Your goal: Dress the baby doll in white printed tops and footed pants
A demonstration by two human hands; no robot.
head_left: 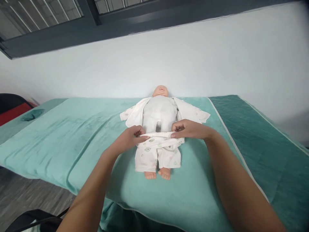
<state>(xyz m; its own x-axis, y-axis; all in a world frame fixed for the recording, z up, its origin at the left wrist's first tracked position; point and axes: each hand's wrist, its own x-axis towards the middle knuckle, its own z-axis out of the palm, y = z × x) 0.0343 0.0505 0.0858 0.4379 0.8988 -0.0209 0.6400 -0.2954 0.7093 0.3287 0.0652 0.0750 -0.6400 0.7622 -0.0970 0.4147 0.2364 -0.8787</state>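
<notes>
A baby doll (161, 91) lies on its back, head toward the wall and bare feet toward me. White printed pants (146, 158) cover its lower legs, with the waistband bunched around the knees. My left hand (132, 138) pinches the waistband at its left end. At the other end, my right hand (190, 129) grips the same waistband between thumb and curled fingers. The doll's torso and thighs are pale grey-white (159, 111). An opened white jacket (190, 111) spreads out from under the arms on both sides.
Beneath the doll is a green padded bed cover (79, 135); a darker green cover (265, 135) lies to the right. A white wall (169, 58) stands behind. At far left is a red and black object (14, 109), and a black item (36, 219) sits at lower left.
</notes>
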